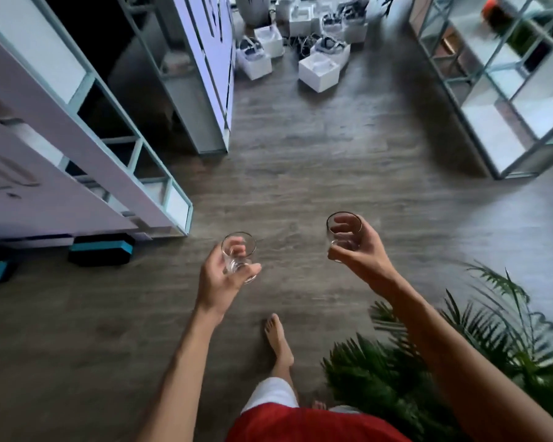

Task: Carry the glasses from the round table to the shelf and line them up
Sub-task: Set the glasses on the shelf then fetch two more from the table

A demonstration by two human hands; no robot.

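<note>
Both arms reach out in front of me over a wooden floor. My left hand (219, 279) grips a small clear glass (239, 255), fingers curled round its side. My right hand (361, 248) holds a second clear glass (344, 229), a little higher and farther right. Both glasses stand roughly upright and look empty. A white open shelf unit (134, 145) runs along the left, and another open shelf unit (508, 90) stands at the right. The round table is not in view.
White boxes and shoes (300, 49) lie on the floor far ahead. A green palm plant (460, 362) fills the lower right near my right arm. Dark blocks with teal stripes (103, 250) sit on the floor at the left. My bare foot (278, 342) steps forward on the floor.
</note>
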